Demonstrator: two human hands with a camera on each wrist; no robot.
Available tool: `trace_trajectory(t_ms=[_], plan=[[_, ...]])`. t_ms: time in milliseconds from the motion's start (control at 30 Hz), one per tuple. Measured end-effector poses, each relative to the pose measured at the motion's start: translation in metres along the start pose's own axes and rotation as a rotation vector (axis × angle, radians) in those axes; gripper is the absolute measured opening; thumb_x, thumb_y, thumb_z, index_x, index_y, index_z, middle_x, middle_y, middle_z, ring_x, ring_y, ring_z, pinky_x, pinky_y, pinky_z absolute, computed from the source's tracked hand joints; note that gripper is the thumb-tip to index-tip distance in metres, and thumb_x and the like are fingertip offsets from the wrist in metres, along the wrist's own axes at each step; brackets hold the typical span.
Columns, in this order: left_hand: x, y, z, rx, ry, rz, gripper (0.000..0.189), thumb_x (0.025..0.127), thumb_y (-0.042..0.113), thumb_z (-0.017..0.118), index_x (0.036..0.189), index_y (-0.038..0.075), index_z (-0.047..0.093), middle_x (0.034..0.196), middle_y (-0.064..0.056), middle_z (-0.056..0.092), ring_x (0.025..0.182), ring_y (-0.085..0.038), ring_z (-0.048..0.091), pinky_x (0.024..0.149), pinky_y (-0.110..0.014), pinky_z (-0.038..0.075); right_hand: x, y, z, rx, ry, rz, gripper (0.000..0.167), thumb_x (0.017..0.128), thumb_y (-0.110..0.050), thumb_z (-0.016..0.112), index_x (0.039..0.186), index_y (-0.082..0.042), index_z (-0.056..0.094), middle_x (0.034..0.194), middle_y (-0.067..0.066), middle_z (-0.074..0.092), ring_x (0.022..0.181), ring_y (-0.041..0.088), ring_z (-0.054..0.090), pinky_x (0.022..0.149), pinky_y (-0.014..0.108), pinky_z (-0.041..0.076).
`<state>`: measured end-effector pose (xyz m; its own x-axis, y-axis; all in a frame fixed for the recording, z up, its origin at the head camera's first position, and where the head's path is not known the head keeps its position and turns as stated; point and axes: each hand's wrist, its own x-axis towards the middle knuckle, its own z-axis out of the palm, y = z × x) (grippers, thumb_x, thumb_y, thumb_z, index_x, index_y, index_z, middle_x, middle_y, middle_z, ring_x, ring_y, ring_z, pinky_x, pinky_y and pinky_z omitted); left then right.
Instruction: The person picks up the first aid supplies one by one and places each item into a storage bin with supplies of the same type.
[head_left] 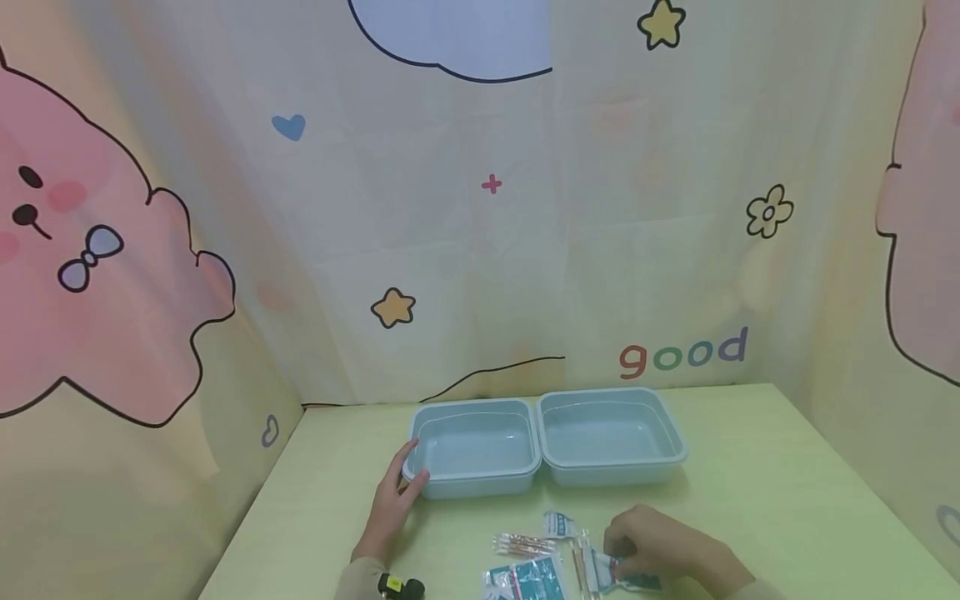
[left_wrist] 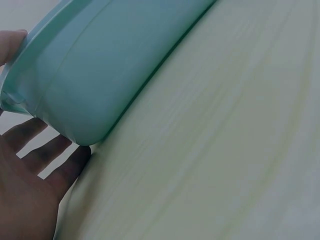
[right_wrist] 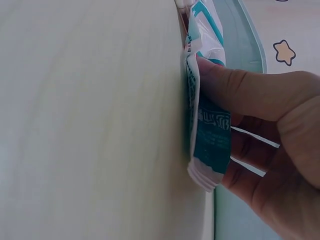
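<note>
My left hand grips the left corner of a light blue plastic basin, thumb at the front rim and fingers along its side. In the left wrist view the thumb lies at the rim and the fingertips touch the outer wall. On the table my right hand pinches a small teal-and-white sachet between thumb and fingers. Beside it lie a clear-wrapped bundle of thin sticks, a packet of cotton swabs, flat teal-and-white packets and a small sachet.
A second light blue basin stands against the first one's right side. Both sit towards the back of the pale yellow table. Behind and at the sides hangs a printed curtain.
</note>
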<state>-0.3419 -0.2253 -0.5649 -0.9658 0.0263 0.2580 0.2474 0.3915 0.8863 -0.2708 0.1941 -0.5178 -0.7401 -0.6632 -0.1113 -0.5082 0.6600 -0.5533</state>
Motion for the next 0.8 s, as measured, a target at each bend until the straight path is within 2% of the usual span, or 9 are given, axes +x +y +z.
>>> trace_trajectory(t_ms=[333, 567, 800], plan=[[-0.0010, 0.0033, -0.0001, 0.010, 0.010, 0.011, 0.060, 0.096, 0.035, 0.060, 0.150, 0.024, 0.037, 0.158, -0.013, 0.031, 0.142, -0.042, 0.031, 0.110, -0.061, 0.035, -0.0002, 0.0039, 0.0014, -0.005, 0.057, -0.029, 0.011, 0.081, -0.035, 0.077, 0.084, -0.031, 0.067, 0.072, -0.022, 0.057, 0.066, -0.004, 0.049, 0.060, 0.017, 0.045], [-0.0017, 0.0036, -0.0007, 0.019, 0.008, 0.011, 0.060, 0.097, 0.035, 0.059, 0.150, 0.023, 0.036, 0.158, -0.015, 0.031, 0.142, -0.043, 0.031, 0.110, -0.063, 0.032, -0.0016, 0.0062, -0.0002, 0.005, 0.075, -0.073, 0.010, 0.082, -0.035, 0.076, 0.083, -0.029, 0.068, 0.073, -0.022, 0.059, 0.065, -0.005, 0.050, 0.060, 0.017, 0.047], [-0.0012, 0.0036, -0.0009, 0.007, 0.011, 0.018, 0.059, 0.096, 0.035, 0.060, 0.150, 0.023, 0.037, 0.157, -0.016, 0.032, 0.142, -0.044, 0.032, 0.109, -0.063, 0.034, -0.0034, 0.0071, -0.0047, 0.036, 0.094, -0.033, 0.010, 0.082, -0.035, 0.076, 0.083, -0.030, 0.067, 0.074, -0.022, 0.060, 0.066, -0.003, 0.052, 0.060, 0.019, 0.047]])
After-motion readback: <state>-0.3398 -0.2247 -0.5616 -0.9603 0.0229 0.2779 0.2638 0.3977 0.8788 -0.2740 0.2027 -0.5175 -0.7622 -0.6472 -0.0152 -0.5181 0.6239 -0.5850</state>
